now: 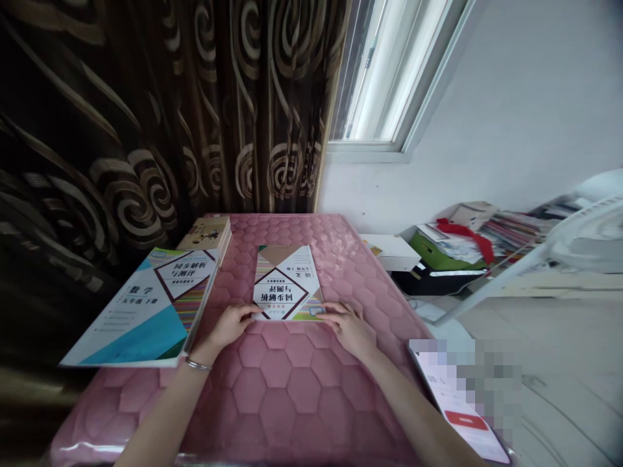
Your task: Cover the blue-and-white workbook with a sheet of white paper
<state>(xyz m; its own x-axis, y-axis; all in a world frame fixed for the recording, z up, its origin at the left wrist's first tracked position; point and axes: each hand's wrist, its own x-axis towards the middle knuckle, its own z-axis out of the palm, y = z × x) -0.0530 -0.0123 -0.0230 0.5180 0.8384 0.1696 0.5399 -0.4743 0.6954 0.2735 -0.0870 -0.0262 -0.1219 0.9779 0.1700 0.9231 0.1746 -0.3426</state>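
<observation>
A thin softcover book point(285, 271) lies flat on the pink padded table cover point(287, 395), its printed title upside down to me. My left hand point(232, 325) grips its near left corner, fingertips on the edge. At the near right corner my right hand point(349, 329) holds the book with its fingers on the cover and side edge. The thumbs and the underside of the corners are partly hidden. A silver bangle point(198, 364) is on my left wrist.
Left of my left hand lies a stack of larger books point(141, 311), with smaller books point(208, 233) behind. A tablet-like screen point(460, 402), partly blurred out, sits at the right edge. Dark curtains point(253, 117) hang beyond the table; a box of papers point(438, 259) stands to the right.
</observation>
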